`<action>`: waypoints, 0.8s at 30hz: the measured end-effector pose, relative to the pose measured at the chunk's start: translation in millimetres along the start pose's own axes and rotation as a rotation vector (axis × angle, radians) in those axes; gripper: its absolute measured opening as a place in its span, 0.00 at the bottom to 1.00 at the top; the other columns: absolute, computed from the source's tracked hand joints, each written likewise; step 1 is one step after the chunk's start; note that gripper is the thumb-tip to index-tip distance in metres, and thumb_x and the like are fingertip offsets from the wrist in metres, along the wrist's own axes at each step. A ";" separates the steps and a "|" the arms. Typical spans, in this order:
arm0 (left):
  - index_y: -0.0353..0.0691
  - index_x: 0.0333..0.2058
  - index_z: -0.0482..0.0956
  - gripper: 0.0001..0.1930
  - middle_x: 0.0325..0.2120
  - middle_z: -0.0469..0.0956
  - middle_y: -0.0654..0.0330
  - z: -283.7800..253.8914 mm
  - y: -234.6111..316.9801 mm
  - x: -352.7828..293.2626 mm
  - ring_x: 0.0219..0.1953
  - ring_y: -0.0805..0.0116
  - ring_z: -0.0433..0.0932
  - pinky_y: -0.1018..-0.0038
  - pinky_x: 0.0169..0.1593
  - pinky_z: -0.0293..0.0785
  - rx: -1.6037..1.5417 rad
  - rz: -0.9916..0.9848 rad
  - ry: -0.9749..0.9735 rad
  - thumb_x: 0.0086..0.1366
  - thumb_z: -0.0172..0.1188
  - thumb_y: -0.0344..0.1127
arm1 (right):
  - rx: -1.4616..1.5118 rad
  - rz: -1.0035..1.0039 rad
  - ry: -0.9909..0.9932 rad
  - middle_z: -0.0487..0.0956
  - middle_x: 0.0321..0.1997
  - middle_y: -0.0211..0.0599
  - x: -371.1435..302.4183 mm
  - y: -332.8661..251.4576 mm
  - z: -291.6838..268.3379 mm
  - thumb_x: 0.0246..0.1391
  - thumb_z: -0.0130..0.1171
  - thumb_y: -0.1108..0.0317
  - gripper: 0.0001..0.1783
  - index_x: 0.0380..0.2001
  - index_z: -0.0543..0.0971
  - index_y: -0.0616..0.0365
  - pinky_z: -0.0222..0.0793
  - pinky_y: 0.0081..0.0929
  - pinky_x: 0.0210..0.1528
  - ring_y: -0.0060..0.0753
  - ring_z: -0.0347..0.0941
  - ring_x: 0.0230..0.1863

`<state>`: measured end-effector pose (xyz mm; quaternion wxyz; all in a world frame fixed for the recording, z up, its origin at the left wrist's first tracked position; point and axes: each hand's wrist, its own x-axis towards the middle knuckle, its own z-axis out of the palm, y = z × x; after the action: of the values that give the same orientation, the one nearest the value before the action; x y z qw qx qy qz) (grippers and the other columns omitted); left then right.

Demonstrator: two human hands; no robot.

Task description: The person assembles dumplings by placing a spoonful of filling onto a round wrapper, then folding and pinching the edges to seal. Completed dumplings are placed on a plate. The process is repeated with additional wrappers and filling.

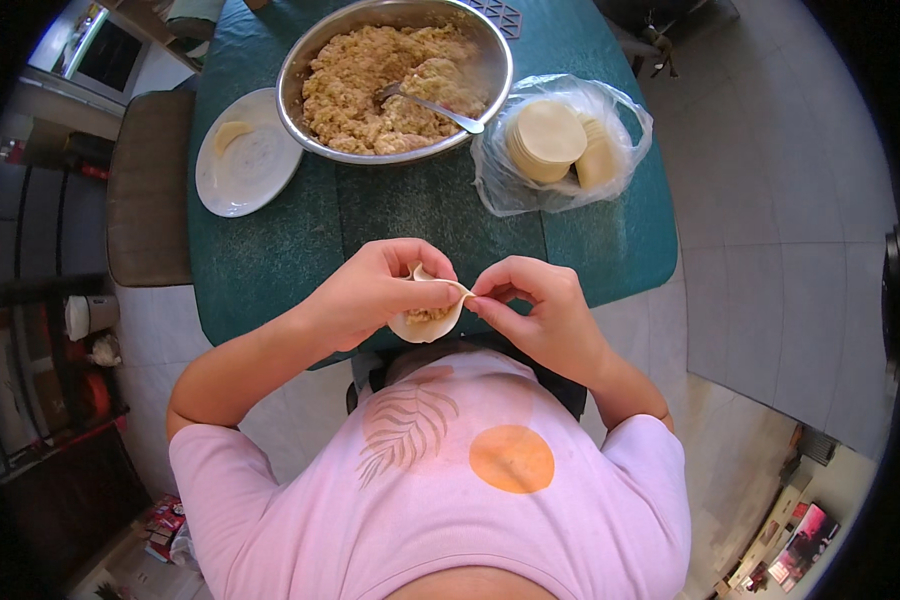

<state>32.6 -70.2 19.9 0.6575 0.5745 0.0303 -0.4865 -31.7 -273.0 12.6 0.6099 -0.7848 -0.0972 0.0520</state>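
Observation:
Over the near edge of the table, a round dumpling wrapper (pixel 440 327) with minced filling (pixel 422 314) on it is held between both hands. My left hand (pixel 395 283) is closed around its left and upper side, thumb and fingers gripping the dough. With thumb and index finger, my right hand (pixel 538 305) pinches the wrapper's right edge, where the dough is drawn to a fold. The lower side of the wrapper hangs loose, and filling shows inside.
A large metal bowl (pixel 283 92) of minced filling stands at the far middle, a spoon (pixel 440 108) stuck in it. Left of it, a white plate (pixel 255 185) carries one dumpling (pixel 232 135). At right, an open plastic bag (pixel 510 195) holds stacked round wrappers (pixel 550 135). The table (pixel 610 255) is green.

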 end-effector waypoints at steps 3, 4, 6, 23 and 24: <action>0.37 0.33 0.77 0.08 0.30 0.79 0.62 2.5 -1.1 -1.0 0.33 0.75 0.78 0.79 0.36 0.74 0.084 0.032 0.043 0.56 0.66 0.31 | -0.035 -0.120 -0.018 0.78 0.29 0.38 2.9 0.0 -1.2 0.47 0.64 0.76 0.06 0.29 0.77 0.65 0.74 0.22 0.32 0.28 0.78 0.29; 0.37 0.33 0.78 0.08 0.30 0.79 0.62 3.8 -0.7 -1.6 0.33 0.75 0.78 0.79 0.36 0.74 0.129 0.042 0.063 0.56 0.66 0.31 | -0.049 -0.171 -0.027 0.78 0.29 0.38 3.7 -0.2 -1.3 0.47 0.64 0.76 0.06 0.29 0.77 0.65 0.74 0.22 0.32 0.28 0.78 0.29; 0.37 0.34 0.78 0.08 0.30 0.79 0.62 6.3 2.5 -2.6 0.33 0.75 0.78 0.79 0.36 0.74 0.187 0.043 0.070 0.57 0.66 0.31 | 0.054 -0.083 0.021 0.78 0.29 0.39 1.1 0.5 2.9 0.47 0.64 0.77 0.06 0.30 0.77 0.64 0.74 0.22 0.31 0.28 0.77 0.29; 0.36 0.39 0.74 0.07 0.35 0.78 0.56 3.0 1.6 -6.5 0.36 0.70 0.80 0.76 0.39 0.77 -0.033 -0.022 -0.020 0.63 0.57 0.30 | -0.103 -0.180 0.054 0.76 0.33 0.41 -0.3 2.1 -1.3 0.46 0.62 0.78 0.08 0.33 0.76 0.63 0.72 0.29 0.35 0.39 0.76 0.33; 0.35 0.39 0.74 0.08 0.35 0.78 0.58 3.3 1.5 -7.2 0.36 0.72 0.79 0.77 0.38 0.76 -0.052 -0.023 -0.020 0.63 0.58 0.31 | -0.095 -0.161 0.043 0.76 0.32 0.41 0.7 -7.3 -3.3 0.46 0.62 0.78 0.09 0.33 0.76 0.63 0.72 0.29 0.35 0.39 0.76 0.33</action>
<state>28.2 -68.6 26.5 0.6668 0.5520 0.0427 -0.4989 -31.1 -274.3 20.5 0.5760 -0.8035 -0.1492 -0.0189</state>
